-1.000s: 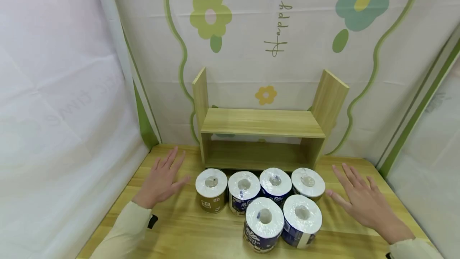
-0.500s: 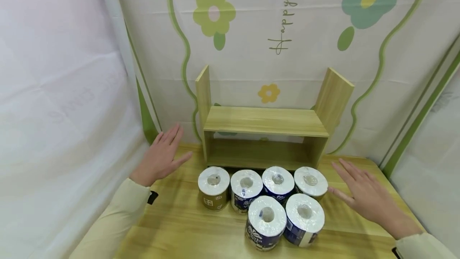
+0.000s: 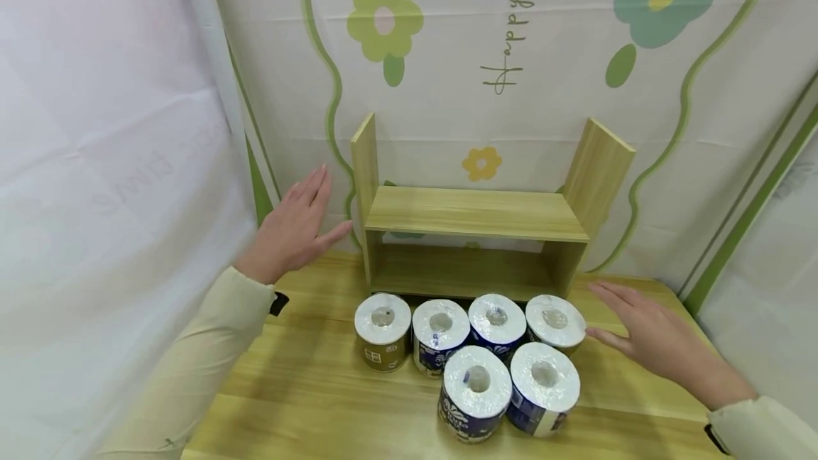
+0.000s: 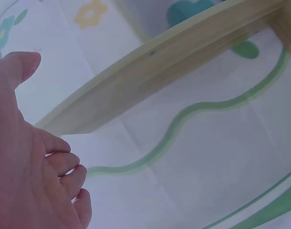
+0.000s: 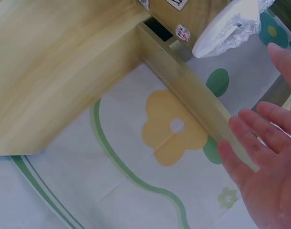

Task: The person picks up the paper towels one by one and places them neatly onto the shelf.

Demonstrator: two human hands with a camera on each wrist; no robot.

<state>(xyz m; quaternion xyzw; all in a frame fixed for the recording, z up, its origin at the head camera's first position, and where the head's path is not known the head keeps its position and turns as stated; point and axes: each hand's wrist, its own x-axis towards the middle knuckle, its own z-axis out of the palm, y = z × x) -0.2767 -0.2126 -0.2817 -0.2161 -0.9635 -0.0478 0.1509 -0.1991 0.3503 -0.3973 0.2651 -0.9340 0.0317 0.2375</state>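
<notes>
My left hand (image 3: 290, 229) is raised with straight fingers beside the left upright of a small wooden shelf (image 3: 479, 213), holding nothing. In the left wrist view, that hand (image 4: 36, 152) appears apart from the shelf's side panel (image 4: 136, 81). My right hand (image 3: 658, 339) holds nothing, its thumb tip close to the back-right toilet paper roll (image 3: 556, 319); whether they touch, I cannot tell. A brown-wrapped roll (image 3: 383, 321) stands at the left end of the back row. Two blue-wrapped rolls, the left one (image 3: 477, 382) and the right one (image 3: 545, 378), stand in front.
The shelf stands on a wooden table (image 3: 332, 410) against a flower-printed cloth (image 3: 441, 91), behind the rolls. Two more blue-wrapped rolls, one (image 3: 441, 325) and another (image 3: 497, 319), fill the middle of the back row. White cloth (image 3: 115, 197) hangs on the left side.
My left hand has risen from low over the table to beside the shelf's upright. My right hand's fingers have drawn closer together, near the same spot. The rolls stay in place.
</notes>
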